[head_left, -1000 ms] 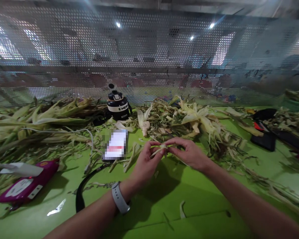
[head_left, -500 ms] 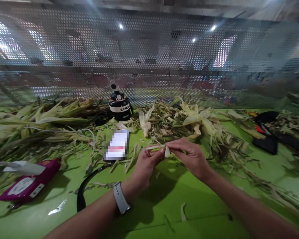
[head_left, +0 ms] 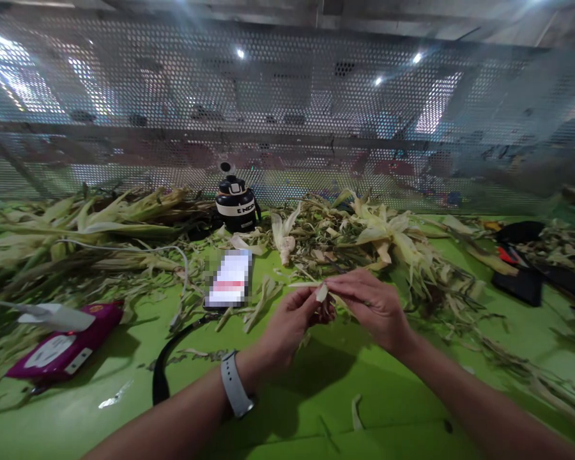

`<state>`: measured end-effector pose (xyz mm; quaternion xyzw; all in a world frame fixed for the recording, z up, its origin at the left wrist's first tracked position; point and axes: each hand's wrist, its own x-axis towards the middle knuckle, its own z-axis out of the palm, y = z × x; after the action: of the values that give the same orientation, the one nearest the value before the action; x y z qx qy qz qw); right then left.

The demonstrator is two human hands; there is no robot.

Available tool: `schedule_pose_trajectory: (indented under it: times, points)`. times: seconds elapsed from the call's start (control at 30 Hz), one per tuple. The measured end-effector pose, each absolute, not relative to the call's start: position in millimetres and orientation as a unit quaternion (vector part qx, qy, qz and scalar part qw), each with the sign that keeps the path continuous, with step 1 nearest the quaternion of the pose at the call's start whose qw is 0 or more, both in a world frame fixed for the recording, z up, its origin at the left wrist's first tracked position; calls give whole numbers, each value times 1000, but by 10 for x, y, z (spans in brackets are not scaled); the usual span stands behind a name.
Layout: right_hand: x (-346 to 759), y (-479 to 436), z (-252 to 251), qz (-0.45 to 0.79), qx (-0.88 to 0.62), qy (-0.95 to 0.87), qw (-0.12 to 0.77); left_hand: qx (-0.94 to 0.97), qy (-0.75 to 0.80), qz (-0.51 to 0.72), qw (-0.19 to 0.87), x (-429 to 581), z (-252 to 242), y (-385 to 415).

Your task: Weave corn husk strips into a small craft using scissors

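Near the middle of the green table [head_left: 316, 396], my left hand [head_left: 294, 319] is closed on a pale strip of corn husk [head_left: 303, 285], whose end sticks out to the left. My right hand [head_left: 371, 306] pinches the same piece from the other side, fingertips touching those of my left hand. A small pale flap [head_left: 322, 292] shows between the fingertips. Just beyond the hands lie a husk stub [head_left: 283, 241] and a heap of dry husks [head_left: 393, 239]. A grey watch strap is around my left wrist.
A lit phone [head_left: 229, 279] with a black strap lies left of my hands, a black bottle [head_left: 237, 206] behind it. Far left are a purple power bank [head_left: 67, 345] and a husk pile [head_left: 100, 217]. A dark phone [head_left: 517, 283] lies right. Perforated metal [head_left: 292, 96] stands behind.
The whole view has shifted slightly. My fingers have closed further around the husk piece, and the pale flap between them now points more upward.
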<state>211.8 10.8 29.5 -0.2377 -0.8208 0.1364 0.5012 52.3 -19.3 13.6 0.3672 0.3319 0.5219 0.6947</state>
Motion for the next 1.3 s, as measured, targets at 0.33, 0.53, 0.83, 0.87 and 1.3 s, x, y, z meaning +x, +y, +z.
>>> schedule_pose_trajectory:
  times: [0.33,0.53,0.83,0.87,1.3]
  points:
    - [2256,150,265,33,-172,-884,434,447,290,530,659,469,111,-187]
    - [2239,148,242,13,-171,-878,447,464,287,530,650,482,80,-166]
    - [2135,133,247,-1,-220,-848,482,507,344,517,598,432,146,-156]
    - [2146,138,271,5,-222,-848,481,507,351,516,594,426,138,-148]
    - [2143,184,404,340,-383,-767,386,546,354,471,596,424,203,-198]
